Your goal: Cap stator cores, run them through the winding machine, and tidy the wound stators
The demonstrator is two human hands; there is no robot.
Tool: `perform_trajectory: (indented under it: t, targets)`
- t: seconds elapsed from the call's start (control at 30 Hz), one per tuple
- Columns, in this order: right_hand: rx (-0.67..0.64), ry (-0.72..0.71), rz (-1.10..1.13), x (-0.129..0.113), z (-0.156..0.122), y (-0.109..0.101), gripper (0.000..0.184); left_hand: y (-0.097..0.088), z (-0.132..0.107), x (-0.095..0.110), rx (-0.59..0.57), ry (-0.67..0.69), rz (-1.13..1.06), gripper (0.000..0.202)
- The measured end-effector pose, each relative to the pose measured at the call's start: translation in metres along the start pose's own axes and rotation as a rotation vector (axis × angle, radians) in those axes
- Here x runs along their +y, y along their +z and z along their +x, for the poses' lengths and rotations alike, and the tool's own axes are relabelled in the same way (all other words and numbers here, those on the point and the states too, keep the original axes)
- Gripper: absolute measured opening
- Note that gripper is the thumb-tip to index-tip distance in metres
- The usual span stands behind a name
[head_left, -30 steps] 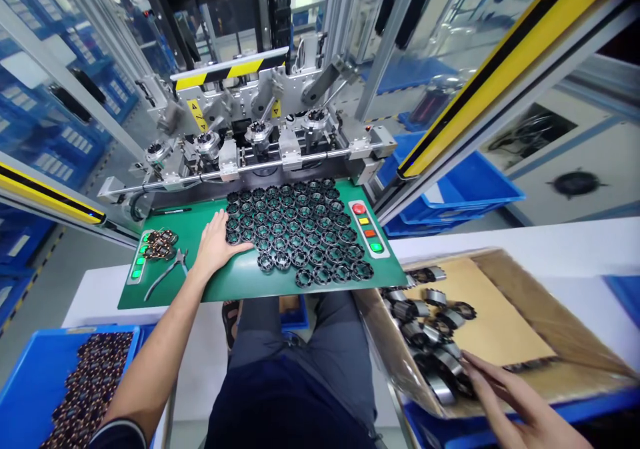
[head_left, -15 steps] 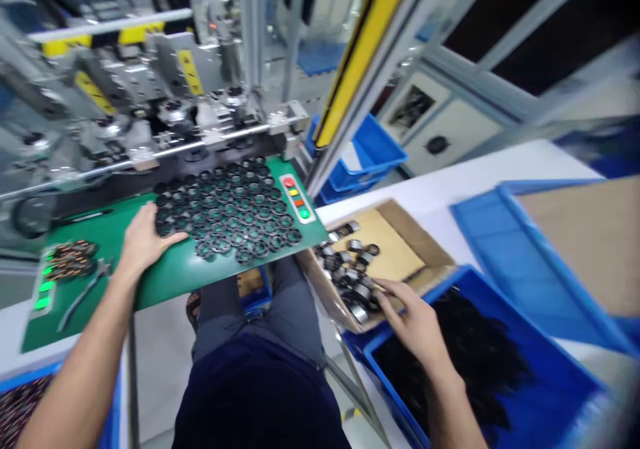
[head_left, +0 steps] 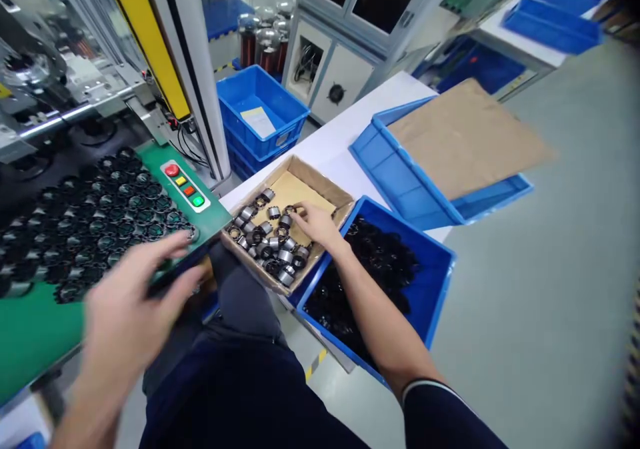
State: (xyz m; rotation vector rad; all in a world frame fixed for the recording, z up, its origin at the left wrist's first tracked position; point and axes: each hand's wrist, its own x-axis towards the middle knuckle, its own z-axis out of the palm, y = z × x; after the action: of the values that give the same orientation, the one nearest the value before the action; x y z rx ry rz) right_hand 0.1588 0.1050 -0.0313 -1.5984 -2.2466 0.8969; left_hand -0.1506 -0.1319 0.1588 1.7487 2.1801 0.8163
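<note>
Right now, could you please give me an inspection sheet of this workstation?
Surface: green board carrying rows of black rings; white bench to its right.
Job's things: cardboard box of metal rings; open blue bin of black parts beside it.
Clutter: brown sheet lying over the covered bin.
Hands: right hand in the box, fingertips on the rings, grip unclear; left hand open, blurred, at the board's near edge.
Cables: black wires at the foot of the yellow post.
Surroundings: button panel, floor bin, cabinets.
</note>
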Motion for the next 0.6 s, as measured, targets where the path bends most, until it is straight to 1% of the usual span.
perform_trajectory:
  t: [0.07, 0.1, 0.13, 0.2, 0.23, 0.27, 0.3, 0.37, 0.4, 0.47, 0.53, 0.6]
  targets:
    - [-0.003, 0.032, -0.027, -0.005, 0.017, 0.009, 0.041, 0.06, 0.037, 0.042, -0.206, 0.071, 0.109, 0.035]
    - [0.001, 0.04, -0.037, -0.008, 0.023, 0.011, 0.042, 0.091, 0.06, 0.058, -0.366, 0.083, 0.202, 0.037]
    - [0.003, 0.04, -0.043, -0.009, 0.027, 0.012, 0.043, 0.121, 0.082, 0.07, -0.427, 0.08, 0.253, 0.036]
    - [-0.013, 0.019, -0.044, -0.01, 0.031, 0.011, 0.043, 0.172, 0.119, 0.081, -0.483, 0.056, 0.337, 0.033]
    - [-0.03, 0.003, -0.038, -0.009, 0.033, 0.008, 0.042, 0.192, 0.131, 0.081, -0.503, 0.045, 0.373, 0.031]
    - [-0.046, -0.013, -0.031, -0.007, 0.034, 0.006, 0.04, 0.208, 0.14, 0.08, -0.52, 0.036, 0.405, 0.032]
    - [-0.053, -0.021, -0.023, -0.005, 0.034, 0.003, 0.039, 0.219, 0.145, 0.076, -0.539, 0.029, 0.432, 0.036]
    - [-0.03, -0.009, -0.011, -0.001, 0.033, -0.002, 0.041, 0.232, 0.15, 0.068, -0.57, 0.023, 0.464, 0.044]
    - [-0.01, 0.009, -0.007, 0.0, 0.031, -0.003, 0.041, 0.235, 0.152, 0.064, -0.583, 0.023, 0.469, 0.045]
    - [0.013, 0.052, 0.003, 0.0, 0.023, -0.002, 0.036, 0.236, 0.155, 0.058, -0.608, 0.031, 0.46, 0.044]
    - [0.003, 0.09, 0.019, -0.003, 0.015, 0.003, 0.031, 0.236, 0.157, 0.053, -0.631, 0.046, 0.438, 0.039]
    - [-0.006, 0.12, 0.037, -0.007, 0.01, 0.011, 0.036, 0.236, 0.158, 0.05, -0.638, 0.062, 0.42, 0.034]
